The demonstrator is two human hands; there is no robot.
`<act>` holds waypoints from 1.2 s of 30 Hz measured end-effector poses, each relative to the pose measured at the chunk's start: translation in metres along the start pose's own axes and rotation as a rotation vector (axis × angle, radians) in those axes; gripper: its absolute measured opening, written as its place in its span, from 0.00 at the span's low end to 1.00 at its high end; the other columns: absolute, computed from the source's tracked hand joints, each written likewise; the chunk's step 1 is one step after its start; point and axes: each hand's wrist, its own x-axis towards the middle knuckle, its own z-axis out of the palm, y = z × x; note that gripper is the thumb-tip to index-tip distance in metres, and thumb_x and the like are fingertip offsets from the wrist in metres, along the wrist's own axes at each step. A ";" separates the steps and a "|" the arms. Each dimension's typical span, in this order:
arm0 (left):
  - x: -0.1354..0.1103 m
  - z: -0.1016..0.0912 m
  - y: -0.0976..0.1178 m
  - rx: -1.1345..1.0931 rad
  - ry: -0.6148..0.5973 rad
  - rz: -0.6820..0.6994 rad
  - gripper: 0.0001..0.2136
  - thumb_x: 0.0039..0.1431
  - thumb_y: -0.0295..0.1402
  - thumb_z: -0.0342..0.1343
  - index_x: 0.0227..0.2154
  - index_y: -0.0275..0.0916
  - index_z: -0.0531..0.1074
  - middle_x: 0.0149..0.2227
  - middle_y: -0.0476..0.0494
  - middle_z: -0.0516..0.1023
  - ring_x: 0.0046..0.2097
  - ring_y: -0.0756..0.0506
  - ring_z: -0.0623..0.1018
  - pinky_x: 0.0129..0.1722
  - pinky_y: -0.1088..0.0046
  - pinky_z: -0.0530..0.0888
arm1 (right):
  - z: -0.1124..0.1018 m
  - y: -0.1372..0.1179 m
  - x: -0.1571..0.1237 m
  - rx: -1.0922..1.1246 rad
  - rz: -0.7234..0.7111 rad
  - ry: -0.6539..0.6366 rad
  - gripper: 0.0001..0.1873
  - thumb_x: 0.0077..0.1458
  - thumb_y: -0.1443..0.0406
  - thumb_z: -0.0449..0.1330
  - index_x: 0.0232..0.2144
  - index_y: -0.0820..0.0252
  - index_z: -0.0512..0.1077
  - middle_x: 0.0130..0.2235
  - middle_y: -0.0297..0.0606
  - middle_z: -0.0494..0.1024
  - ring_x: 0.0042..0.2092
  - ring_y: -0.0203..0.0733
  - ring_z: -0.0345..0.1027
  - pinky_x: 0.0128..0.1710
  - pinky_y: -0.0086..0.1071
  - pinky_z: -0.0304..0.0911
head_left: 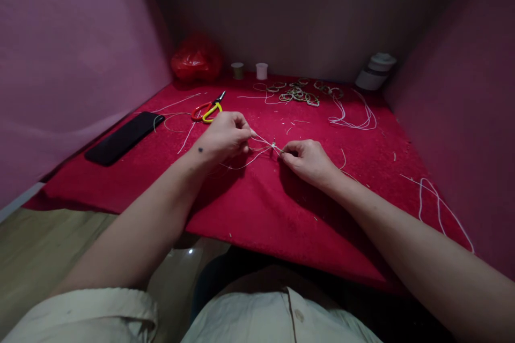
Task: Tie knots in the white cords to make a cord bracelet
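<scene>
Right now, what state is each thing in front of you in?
Left hand: pinching cords
Right hand: pinching cords
Held cords: some taut, some slack, meeting at a small cluster
Scissors: lying unheld
Black phone: lying flat
Red bag: bunched up
Small spools: upright
Looped pieces: heaped

This looks like a small handcraft booth; whether in a home or a workshop cannot be told. Pink panels point(454, 80) enclose the left and right sides of the desk point(257, 209), with a dark wall behind its far edge. Red cloth covers the desk, which carries scissors point(216, 103), two small spools point(262, 71) at the far edge, braided loops point(298, 94) and scattered thread clippings. Knotted strands point(273, 146) above its middle also suggest cord work.
</scene>
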 end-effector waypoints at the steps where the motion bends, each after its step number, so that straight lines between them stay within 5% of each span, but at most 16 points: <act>1: 0.000 -0.002 0.001 -0.058 -0.014 -0.030 0.02 0.49 0.28 0.53 0.26 0.36 0.68 0.16 0.50 0.67 0.18 0.53 0.64 0.21 0.72 0.63 | 0.000 0.000 0.000 -0.004 -0.005 -0.001 0.11 0.52 0.69 0.54 0.27 0.63 0.78 0.26 0.38 0.77 0.27 0.35 0.64 0.30 0.29 0.54; 12: 0.003 -0.033 -0.005 -0.199 -0.224 -0.016 0.04 0.50 0.32 0.54 0.25 0.40 0.64 0.15 0.56 0.55 0.15 0.59 0.52 0.18 0.75 0.53 | -0.001 0.007 0.001 0.079 -0.007 0.000 0.12 0.54 0.68 0.54 0.29 0.64 0.77 0.27 0.37 0.77 0.29 0.35 0.65 0.32 0.29 0.56; 16: -0.001 -0.044 -0.005 -0.001 -0.357 0.077 0.05 0.49 0.35 0.56 0.28 0.40 0.71 0.14 0.54 0.58 0.15 0.56 0.56 0.17 0.76 0.56 | -0.001 0.008 0.002 0.057 -0.008 -0.007 0.11 0.54 0.68 0.55 0.30 0.63 0.78 0.29 0.38 0.79 0.31 0.36 0.68 0.33 0.29 0.58; 20: -0.004 -0.031 -0.002 0.270 -0.581 0.170 0.07 0.49 0.37 0.57 0.28 0.40 0.75 0.18 0.49 0.70 0.18 0.53 0.66 0.20 0.76 0.61 | 0.000 0.009 0.003 0.067 -0.026 -0.002 0.11 0.54 0.67 0.56 0.33 0.61 0.78 0.30 0.38 0.80 0.31 0.36 0.68 0.33 0.28 0.58; 26: 0.003 0.006 -0.009 0.277 -0.234 0.411 0.09 0.51 0.37 0.58 0.28 0.35 0.75 0.25 0.48 0.75 0.27 0.51 0.71 0.28 0.76 0.64 | -0.001 0.006 0.004 0.085 -0.025 -0.012 0.11 0.55 0.65 0.56 0.33 0.62 0.78 0.30 0.39 0.80 0.31 0.37 0.68 0.31 0.28 0.58; 36: 0.003 0.031 -0.010 0.435 -0.119 0.505 0.04 0.54 0.27 0.54 0.28 0.35 0.73 0.25 0.47 0.74 0.27 0.51 0.68 0.29 0.75 0.62 | 0.000 0.005 0.005 0.055 -0.028 -0.022 0.11 0.56 0.67 0.55 0.30 0.62 0.78 0.30 0.39 0.79 0.31 0.37 0.68 0.32 0.28 0.58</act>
